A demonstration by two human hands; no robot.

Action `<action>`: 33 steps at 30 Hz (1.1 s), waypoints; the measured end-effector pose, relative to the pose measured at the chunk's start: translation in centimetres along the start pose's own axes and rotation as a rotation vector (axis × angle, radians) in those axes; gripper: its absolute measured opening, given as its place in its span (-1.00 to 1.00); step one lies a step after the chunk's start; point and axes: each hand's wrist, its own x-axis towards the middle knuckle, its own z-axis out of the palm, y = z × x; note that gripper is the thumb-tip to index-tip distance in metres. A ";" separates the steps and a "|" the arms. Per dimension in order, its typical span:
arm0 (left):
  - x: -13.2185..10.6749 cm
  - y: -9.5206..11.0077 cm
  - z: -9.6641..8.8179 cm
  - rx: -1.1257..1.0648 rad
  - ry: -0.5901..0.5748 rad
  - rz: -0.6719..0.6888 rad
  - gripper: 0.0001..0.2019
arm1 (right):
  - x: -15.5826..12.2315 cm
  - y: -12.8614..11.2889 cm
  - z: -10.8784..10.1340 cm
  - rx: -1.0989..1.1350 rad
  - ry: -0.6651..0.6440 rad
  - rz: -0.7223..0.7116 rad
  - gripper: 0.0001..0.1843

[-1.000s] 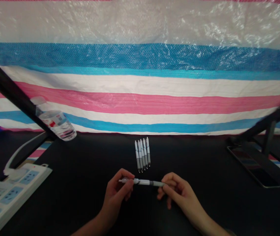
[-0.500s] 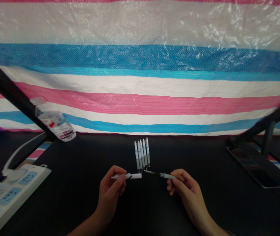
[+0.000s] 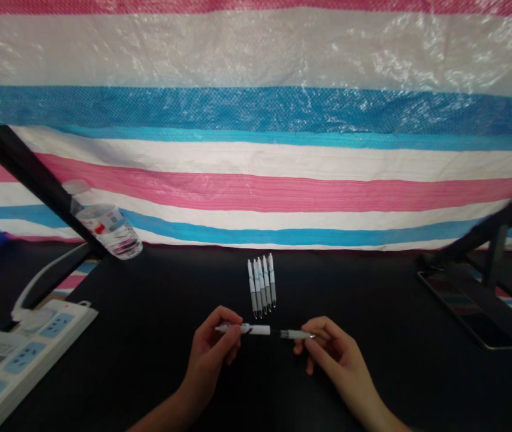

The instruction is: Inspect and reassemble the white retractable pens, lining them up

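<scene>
- Striped tarp (image 3: 256,168) in pink, white and blue is hanging across the far side; black table (image 3: 373,372) is filling the near half.
- Left hand (image 3: 213,354) is pinching the white pen barrel (image 3: 249,329) between thumb and fingers, fingers curled tight around its left end.
- Right hand (image 3: 334,354) is gripping the pen tip section (image 3: 295,334), fingertips closed on its right end.
- Both pieces are lying on one line, long axis running left to right, roughly level and parallel to the table's near edge; barrel's open end is pointing right, tip section's inner end is pointing left.
- A thin dark stretch is showing between the two pieces; cannot tell whether it is a refill or a gap.
- Both pieces are being held just above the table, centre near, right in front of the person.
- Row of five pens (image 3: 262,285) is lying just beyond the hands, side by side, long axes running near to far, slightly fanned, grey grips at the near ends.
- Water bottle (image 3: 105,222) is sitting tilted at far left, against a black strut (image 3: 26,174).
- White power strip (image 3: 17,354) is lying at near left.
- Phone (image 3: 467,309) is lying flat at right, screen up, by another black strut.
</scene>
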 end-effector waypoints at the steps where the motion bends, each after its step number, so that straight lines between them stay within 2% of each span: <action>1: -0.1 -0.1 0.1 0.026 -0.025 -0.019 -0.72 | -0.1 0.0 0.2 -0.044 -0.017 -0.004 -0.68; 7: -0.5 0.2 0.4 0.114 -0.087 -0.057 -0.69 | -0.8 0.8 0.2 -0.348 -0.006 -0.063 -0.66; 10: -0.6 0.3 0.5 0.110 -0.129 -0.055 -0.68 | -1.0 0.9 -0.1 -0.431 -0.058 -0.094 -0.63; 14: -0.6 0.2 0.4 0.101 -0.168 -0.039 -0.67 | -1.1 0.9 -0.2 -0.433 -0.134 -0.061 -0.47; 17: -0.6 0.1 0.2 0.098 -0.109 -0.002 -0.70 | -1.0 0.9 0.0 -0.378 -0.119 -0.048 -0.62; 21: -0.6 0.2 0.1 0.095 -0.077 -0.005 -0.70 | -0.8 0.7 0.2 -0.348 -0.062 -0.030 -0.67; 25: -0.6 0.2 0.3 0.087 -0.081 -0.031 -0.69 | -0.7 0.6 0.1 -0.371 -0.127 -0.034 -0.56; 31: -0.6 0.3 0.4 0.092 -0.076 -0.016 -0.69 | -0.6 1.0 0.0 -0.375 -0.077 -0.041 -0.69; 33: -0.6 0.4 0.5 0.085 -0.088 -0.019 -0.66 | -0.6 1.0 0.0 -0.407 -0.126 -0.052 -0.61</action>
